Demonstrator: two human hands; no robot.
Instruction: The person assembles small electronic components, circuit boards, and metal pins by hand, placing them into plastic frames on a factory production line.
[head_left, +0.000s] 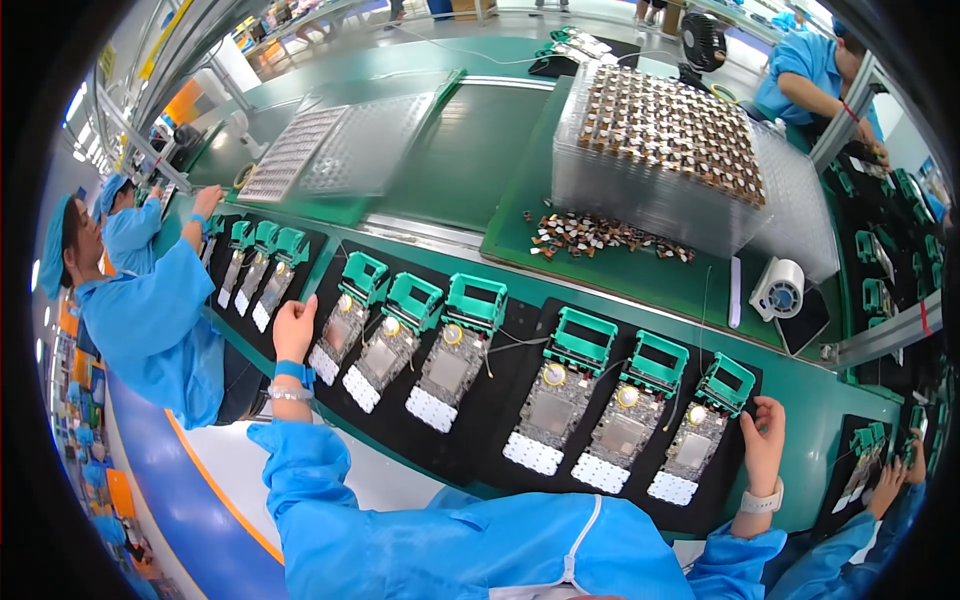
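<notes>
The hands (293, 328) are resting on matt black pallets (470, 440), which are carrying circuit boards (551, 412) with dull grey metal shields and glossy green plastic clips (581, 340). The desk (470, 150) is showing a smooth, slightly shiny green mat. Clear plastic trays (790, 210) are glinting in a stack (brown parts (600, 235) are lying loose beside them). The sleeves (330, 500) are looking like thin, smooth blue cloth. A white tape roll (782, 288) is looking satin.
</notes>
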